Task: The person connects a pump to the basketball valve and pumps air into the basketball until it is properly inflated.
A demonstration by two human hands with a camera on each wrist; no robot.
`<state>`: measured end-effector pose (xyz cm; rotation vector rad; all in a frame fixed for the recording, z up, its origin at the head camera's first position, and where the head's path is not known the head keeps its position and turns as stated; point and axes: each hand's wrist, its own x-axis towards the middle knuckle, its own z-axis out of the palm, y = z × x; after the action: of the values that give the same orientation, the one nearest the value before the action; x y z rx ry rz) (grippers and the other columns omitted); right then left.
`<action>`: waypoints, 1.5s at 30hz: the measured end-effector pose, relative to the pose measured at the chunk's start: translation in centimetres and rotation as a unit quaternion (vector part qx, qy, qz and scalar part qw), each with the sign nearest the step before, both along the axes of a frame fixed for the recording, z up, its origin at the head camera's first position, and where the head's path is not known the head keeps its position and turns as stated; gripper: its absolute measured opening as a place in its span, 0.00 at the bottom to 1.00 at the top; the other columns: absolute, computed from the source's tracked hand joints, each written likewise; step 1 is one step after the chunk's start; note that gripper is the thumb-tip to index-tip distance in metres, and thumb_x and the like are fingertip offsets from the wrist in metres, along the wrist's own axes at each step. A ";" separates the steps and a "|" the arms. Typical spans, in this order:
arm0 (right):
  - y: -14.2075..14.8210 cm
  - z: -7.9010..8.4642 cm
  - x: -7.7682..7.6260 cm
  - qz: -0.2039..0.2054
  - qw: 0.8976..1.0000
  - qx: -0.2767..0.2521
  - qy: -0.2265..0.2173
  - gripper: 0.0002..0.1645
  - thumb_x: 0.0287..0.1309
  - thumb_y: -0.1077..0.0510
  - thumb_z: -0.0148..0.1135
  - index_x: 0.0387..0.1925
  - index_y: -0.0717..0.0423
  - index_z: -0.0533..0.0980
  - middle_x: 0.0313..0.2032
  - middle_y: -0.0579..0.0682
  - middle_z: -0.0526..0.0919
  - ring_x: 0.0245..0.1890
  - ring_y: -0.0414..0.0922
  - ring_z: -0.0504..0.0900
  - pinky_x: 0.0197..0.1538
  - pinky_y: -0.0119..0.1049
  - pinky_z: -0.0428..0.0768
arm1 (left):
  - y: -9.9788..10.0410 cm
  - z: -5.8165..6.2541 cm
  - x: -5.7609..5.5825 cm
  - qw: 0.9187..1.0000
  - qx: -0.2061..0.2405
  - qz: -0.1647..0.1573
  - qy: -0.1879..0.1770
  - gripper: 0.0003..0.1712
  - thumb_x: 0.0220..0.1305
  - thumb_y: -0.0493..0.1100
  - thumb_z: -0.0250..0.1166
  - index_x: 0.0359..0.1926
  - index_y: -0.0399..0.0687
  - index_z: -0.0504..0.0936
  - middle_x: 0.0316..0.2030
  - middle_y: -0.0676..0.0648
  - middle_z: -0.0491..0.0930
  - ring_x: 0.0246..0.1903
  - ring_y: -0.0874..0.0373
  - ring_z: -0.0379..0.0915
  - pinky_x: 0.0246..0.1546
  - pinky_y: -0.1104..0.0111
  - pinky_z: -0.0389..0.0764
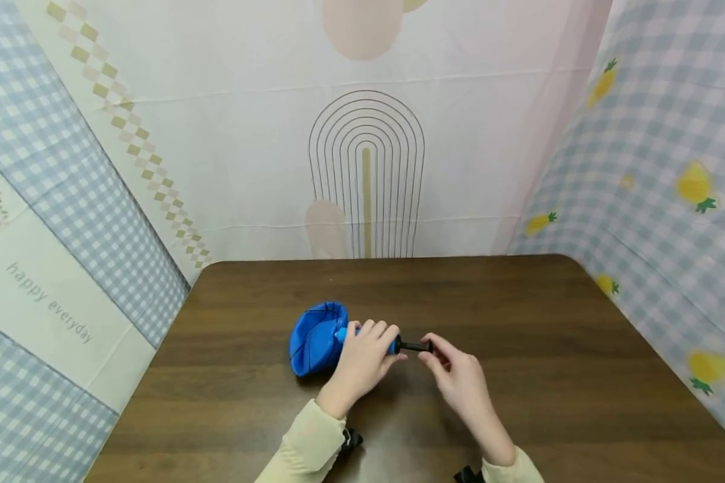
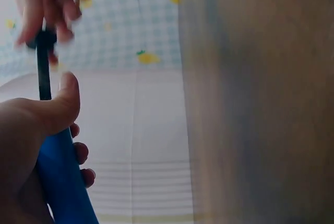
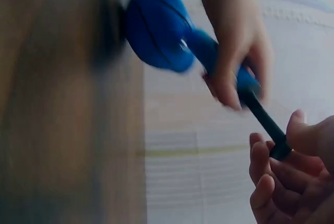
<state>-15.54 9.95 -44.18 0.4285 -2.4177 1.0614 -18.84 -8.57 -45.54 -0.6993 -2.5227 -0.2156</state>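
A blue hand pump is gripped round its barrel by my left hand. Its nozzle end meets a sagging, dented blue ball with dark lines, which looks partly deflated. The black plunger rod sticks out of the barrel on the right. At the rod's end my right hand pinches the black knob between thumb and fingers. The right wrist view shows the pump's nozzle end against the ball, though blur hides the exact joint.
Under both hands is a brown wooden table. A patterned white cloth hangs behind its far edge, and checked cloths hang along the sides. Black straps show at the wrists beside the pale sleeves.
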 end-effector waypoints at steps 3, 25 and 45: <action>-1.2 -0.4 -0.2 0.007 1.000 0.002 0.001 0.09 0.53 0.60 0.68 0.39 0.54 0.81 0.22 0.43 0.79 0.21 0.35 0.78 0.26 0.28 0.75 | 0.4 0.1 0.1 1.000 -0.002 -0.011 -0.003 0.17 0.60 0.58 0.65 0.45 0.57 0.75 0.37 0.55 0.79 0.40 0.57 0.73 0.47 0.58 0.70; 2.4 -0.2 0.1 -0.011 1.000 -0.023 -0.005 0.08 0.55 0.62 0.67 0.38 0.55 0.80 0.16 0.41 0.79 0.16 0.25 0.68 0.20 0.25 0.65 | 0.3 0.4 -0.4 0.999 0.015 -0.003 -0.049 0.19 0.55 0.61 0.66 0.41 0.57 0.76 0.35 0.55 0.81 0.40 0.57 0.73 0.48 0.56 0.68; 4.5 0.0 0.3 -0.027 0.997 -0.012 -0.069 0.08 0.54 0.58 0.69 0.38 0.50 0.82 0.28 0.42 0.82 0.28 0.28 0.77 0.32 0.28 0.78 | -0.9 0.0 -0.4 0.995 0.060 -0.027 -0.081 0.19 0.54 0.58 0.68 0.44 0.59 0.78 0.40 0.57 0.82 0.43 0.58 0.74 0.54 0.54 0.68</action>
<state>-15.20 14.41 -44.18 0.2880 -2.5178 1.1286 -19.25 -9.49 -45.57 -0.7283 -2.6189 -0.4553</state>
